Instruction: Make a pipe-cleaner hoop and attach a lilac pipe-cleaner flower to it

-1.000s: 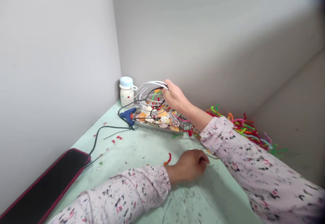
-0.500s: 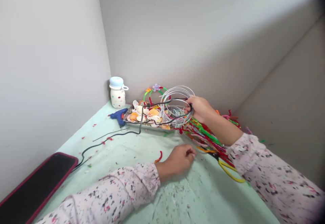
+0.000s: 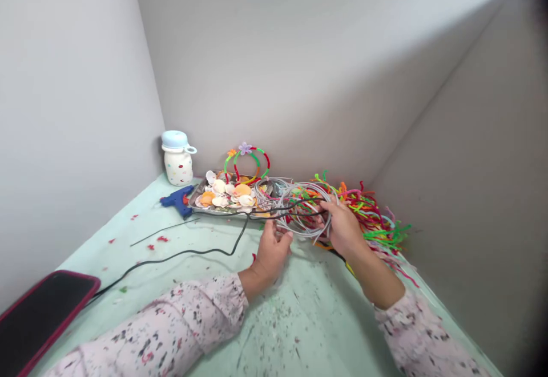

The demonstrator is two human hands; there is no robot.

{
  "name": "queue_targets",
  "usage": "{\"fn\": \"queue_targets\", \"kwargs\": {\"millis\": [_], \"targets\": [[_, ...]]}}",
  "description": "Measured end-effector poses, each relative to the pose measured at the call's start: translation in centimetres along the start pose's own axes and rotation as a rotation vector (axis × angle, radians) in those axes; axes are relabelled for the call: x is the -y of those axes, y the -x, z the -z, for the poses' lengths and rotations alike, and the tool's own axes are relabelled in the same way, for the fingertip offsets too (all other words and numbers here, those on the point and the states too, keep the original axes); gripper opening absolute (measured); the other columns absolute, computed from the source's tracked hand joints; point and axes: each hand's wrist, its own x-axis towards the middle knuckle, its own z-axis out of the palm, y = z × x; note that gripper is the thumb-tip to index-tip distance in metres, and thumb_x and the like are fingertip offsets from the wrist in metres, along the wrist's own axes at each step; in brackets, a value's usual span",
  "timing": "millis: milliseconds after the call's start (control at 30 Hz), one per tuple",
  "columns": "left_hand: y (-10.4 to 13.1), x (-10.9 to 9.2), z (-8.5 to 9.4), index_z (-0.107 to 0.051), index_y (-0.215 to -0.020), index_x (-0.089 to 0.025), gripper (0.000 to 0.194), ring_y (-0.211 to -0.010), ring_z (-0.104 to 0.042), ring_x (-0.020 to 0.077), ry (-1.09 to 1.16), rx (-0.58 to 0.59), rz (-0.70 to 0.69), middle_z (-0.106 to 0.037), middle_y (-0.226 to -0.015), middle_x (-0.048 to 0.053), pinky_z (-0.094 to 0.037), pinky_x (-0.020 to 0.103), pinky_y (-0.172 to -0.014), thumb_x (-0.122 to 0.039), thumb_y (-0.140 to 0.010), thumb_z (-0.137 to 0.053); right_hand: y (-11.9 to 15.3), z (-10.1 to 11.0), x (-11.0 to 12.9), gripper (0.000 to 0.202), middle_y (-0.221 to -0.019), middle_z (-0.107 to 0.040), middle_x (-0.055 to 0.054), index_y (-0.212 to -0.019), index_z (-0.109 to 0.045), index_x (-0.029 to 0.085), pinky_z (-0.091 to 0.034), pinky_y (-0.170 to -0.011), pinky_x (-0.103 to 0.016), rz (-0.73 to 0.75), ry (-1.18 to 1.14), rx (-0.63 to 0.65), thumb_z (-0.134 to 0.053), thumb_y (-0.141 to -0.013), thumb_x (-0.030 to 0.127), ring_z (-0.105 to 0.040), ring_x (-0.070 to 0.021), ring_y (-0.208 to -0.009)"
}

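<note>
My right hand (image 3: 346, 226) is closed around one side of a coil of grey-white wire (image 3: 305, 233), together with a loop of black cord (image 3: 282, 215). The coil hangs low over the pile of coloured pipe cleaners (image 3: 377, 211) and the right end of a metal tray. Just below the coil's left side is my left hand (image 3: 272, 251), its thumb and fingers apart at the lower edge of the loops. Whether its fingertips touch the wire I cannot tell. The tray holds several seashells (image 3: 220, 187).
Left of the tray lies a blue glue gun (image 3: 178, 200), with a white jar with a blue lid (image 3: 177, 160) behind it. Two pipe-cleaner rings (image 3: 246, 150) stand against the wall. A phone (image 3: 47, 314) lies at front left; black cord crosses the tablecloth (image 3: 274, 331).
My right hand has lowered the wire coil toward the pipe cleaners. My left hand has moved forward from the tablecloth to the coil and its fingers have opened. The view has shifted right.
</note>
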Motion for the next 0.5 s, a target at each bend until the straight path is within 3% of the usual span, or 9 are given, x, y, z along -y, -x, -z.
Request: {"fn": "queue_targets", "kwargs": {"millis": [200, 300, 400, 500], "targets": [[-0.4, 0.0, 0.5, -0.049, -0.120, -0.020, 0.041, -0.083, -0.055, 0.0156, -0.060, -0.149, -0.131, -0.058, -0.100, 0.005, -0.044, 0.027, -0.074, -0.031, -0.082, -0.057, 1.1, 1.6, -2.5, 0.026, -0.064, -0.062, 0.004, -0.087, -0.052, 0.022, -0.035, -0.039, -0.021, -0.033, -0.060, -0.055, -0.063, -0.065, 0.032, -0.049, -0.0100, -0.044], [-1.0, -0.6, 0.6, -0.054, -0.113, -0.019, 0.037, -0.090, -0.055, 0.0169, -0.046, -0.208, -0.182, -0.057, -0.106, 0.006, -0.042, 0.029, -0.082, -0.035, -0.081, -0.059, 1.3, 1.8, -2.9, 0.024, -0.065, -0.063, 0.004, -0.087, -0.053, 0.023, -0.036, -0.042, -0.022, -0.028, -0.007, 0.041, -0.063, -0.071, 0.036, -0.051, -0.0110, -0.047], [-1.6, -1.5, 0.7, -0.056, -0.102, -0.017, 0.028, -0.089, -0.054, 0.0161, -0.001, -0.258, -0.227, -0.059, -0.099, 0.005, -0.042, 0.027, -0.081, -0.035, -0.081, -0.058, 1.6, 1.8, -2.6, 0.025, -0.065, -0.062, 0.004, -0.091, -0.054, 0.023, -0.036, -0.043, -0.022, -0.024, 0.011, 0.151, -0.063, -0.074, 0.039, -0.051, -0.0106, -0.049], [-1.9, -2.2, 0.8, -0.058, -0.087, -0.017, 0.019, -0.071, -0.051, 0.0126, 0.008, -0.279, -0.200, -0.057, -0.079, 0.000, -0.041, 0.023, -0.068, -0.033, -0.079, -0.059, 1.9, 1.9, -2.1, 0.027, -0.065, -0.061, 0.004, -0.091, -0.053, 0.022, -0.034, -0.043, -0.021, -0.023, -0.021, 0.188, -0.065, -0.075, 0.039, -0.048, -0.0092, -0.047]]}}
